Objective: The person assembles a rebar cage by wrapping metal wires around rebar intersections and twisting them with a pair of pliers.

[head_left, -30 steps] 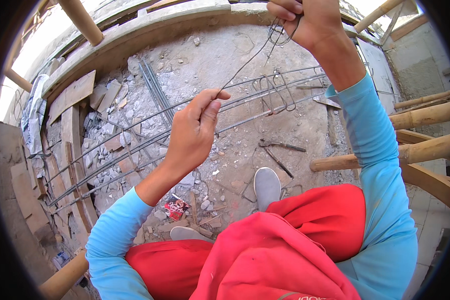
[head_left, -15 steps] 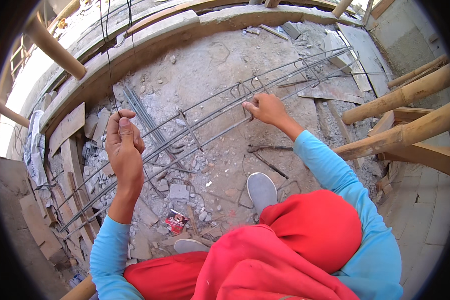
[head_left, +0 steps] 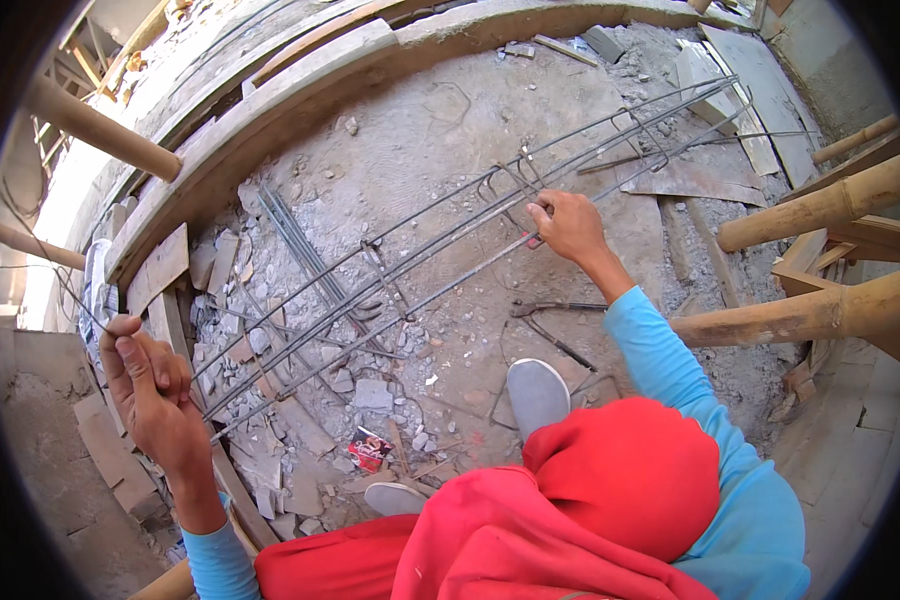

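A long cage of steel reinforcing bars runs diagonally in front of me, from lower left to upper right, with square stirrups around its bars. At the left, my left hand is closed on thin dark tie wire, which trails up and away from the fingertips. My right hand is closed beside the cage near the grouped stirrups, thumb and forefinger together. What it pinches is too small to tell. Pincers with long dark handles lie on the ground below my right hand.
Loose rods with hooked ends lie under the cage among broken concrete. A red packet is near my feet. Bamboo poles slant in at right, another pole at upper left. A low concrete kerb curves behind.
My left hand has moved left and down, drawing the tie wire out to the left. The right hand stays by the stirrups. The whole view has shifted slightly.
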`<state>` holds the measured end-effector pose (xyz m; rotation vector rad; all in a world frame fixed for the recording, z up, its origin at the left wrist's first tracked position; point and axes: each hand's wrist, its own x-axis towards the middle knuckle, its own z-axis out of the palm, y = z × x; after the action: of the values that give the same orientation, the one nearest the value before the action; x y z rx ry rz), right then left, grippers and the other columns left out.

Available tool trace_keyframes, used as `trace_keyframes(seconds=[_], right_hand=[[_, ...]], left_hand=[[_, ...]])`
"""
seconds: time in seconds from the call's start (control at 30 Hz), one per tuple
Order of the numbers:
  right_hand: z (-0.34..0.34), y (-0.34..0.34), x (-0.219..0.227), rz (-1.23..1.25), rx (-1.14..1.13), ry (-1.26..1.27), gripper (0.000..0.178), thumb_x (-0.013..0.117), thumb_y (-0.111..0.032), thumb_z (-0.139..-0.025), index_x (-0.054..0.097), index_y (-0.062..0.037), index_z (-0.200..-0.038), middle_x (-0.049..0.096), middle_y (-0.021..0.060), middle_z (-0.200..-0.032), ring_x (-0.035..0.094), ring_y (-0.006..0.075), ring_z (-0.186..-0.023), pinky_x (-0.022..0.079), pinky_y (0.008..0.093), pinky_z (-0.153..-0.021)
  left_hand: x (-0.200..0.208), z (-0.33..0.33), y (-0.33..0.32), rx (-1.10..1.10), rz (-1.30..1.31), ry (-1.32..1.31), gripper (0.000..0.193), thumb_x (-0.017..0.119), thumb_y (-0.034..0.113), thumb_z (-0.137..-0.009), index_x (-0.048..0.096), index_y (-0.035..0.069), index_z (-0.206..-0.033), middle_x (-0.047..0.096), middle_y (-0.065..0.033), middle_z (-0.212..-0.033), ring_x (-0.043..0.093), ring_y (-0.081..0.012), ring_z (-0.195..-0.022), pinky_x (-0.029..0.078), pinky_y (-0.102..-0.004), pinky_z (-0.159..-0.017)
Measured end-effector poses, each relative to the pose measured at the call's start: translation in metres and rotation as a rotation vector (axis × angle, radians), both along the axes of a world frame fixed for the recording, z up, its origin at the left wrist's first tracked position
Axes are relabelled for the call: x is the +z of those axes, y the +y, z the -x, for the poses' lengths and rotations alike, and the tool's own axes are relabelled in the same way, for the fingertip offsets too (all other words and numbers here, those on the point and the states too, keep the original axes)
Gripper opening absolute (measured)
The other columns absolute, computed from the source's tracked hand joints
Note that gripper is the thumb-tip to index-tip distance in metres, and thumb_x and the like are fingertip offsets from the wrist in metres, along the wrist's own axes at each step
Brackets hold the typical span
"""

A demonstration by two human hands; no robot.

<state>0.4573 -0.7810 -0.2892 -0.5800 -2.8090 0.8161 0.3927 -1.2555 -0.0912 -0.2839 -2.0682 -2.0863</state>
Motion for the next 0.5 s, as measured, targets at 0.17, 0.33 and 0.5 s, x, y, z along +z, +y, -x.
trace_keyframes(seconds=[0.17,0.33,0.5], right_hand=[[0.009,-0.005,-0.017,0.039,0.014,0.030,0.028,0.070,-0.032,-0.097,0.074,-0.0051,-0.088,0.073,0.0195,-0.082,0.072,0.0425,-0.079,0.054,0.0515,-0.071],[0.011,-0.009,-0.018,0.174,-0.014,0.139,0.028,0.073,-0.030,-0.095,0.073,-0.0036,-0.086,0.072,0.0194,-0.079,0.069,0.0423,-0.075,0.051,0.0504,-0.067],[0.013,-0.017,-0.008,0.149,0.076,0.065,0.027,0.074,-0.028,-0.094,0.072,-0.0020,-0.085,0.071,0.0205,-0.080,0.069,0.0417,-0.075,0.050,0.0488,-0.066]], left_hand=[[0.024,-0.035,-0.012,0.010,-0.107,-0.145,0.025,0.044,0.022,-0.118,0.055,0.005,-0.133,0.032,0.0039,-0.074,0.026,-0.0029,-0.057,0.026,-0.0215,-0.049],[0.026,-0.077,-0.003,0.087,-0.193,-0.254,0.025,0.043,0.022,-0.118,0.052,0.007,-0.135,0.032,0.0037,-0.074,0.026,-0.0028,-0.056,0.025,-0.0218,-0.047],[-0.004,-0.092,0.001,0.186,-0.174,-0.315,0.024,0.043,0.023,-0.118,0.054,0.007,-0.132,0.033,0.0039,-0.073,0.027,-0.0034,-0.056,0.026,-0.0212,-0.048]])
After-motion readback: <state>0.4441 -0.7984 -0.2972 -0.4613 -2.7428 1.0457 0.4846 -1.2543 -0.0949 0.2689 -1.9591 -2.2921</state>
